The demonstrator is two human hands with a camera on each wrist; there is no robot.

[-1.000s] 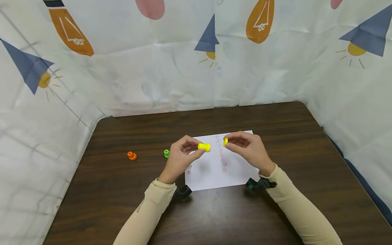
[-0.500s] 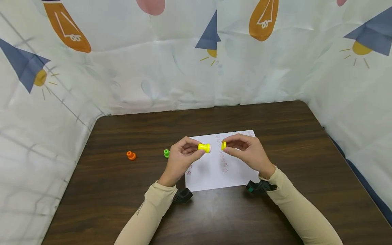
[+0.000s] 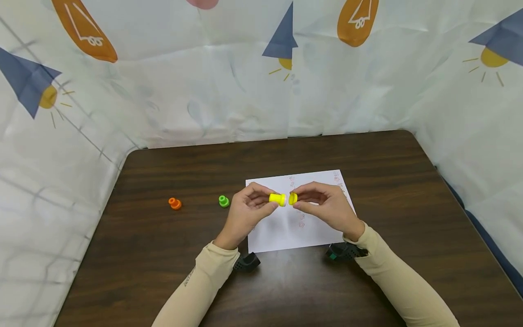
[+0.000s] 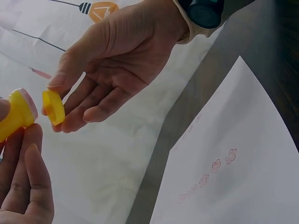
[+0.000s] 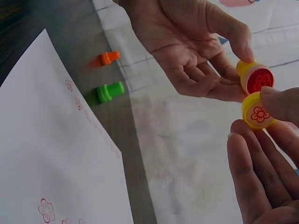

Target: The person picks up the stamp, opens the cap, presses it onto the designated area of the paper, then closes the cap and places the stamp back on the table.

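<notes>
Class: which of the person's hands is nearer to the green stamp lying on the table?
Left. The left hand is just beside the green stamp; the right hand is farther, over the paper.

Setup is a dark brown wood-grain table (image 3: 171, 272) with rounded corners, boxed in on three sides by a wrinkly white curtain (image 3: 184, 91) hanging behind and beside it. The curtain has a print of orange lightbulbs, navy paper planes and a pink blob. Lighting is even and soft, no harsh shadows.
</notes>
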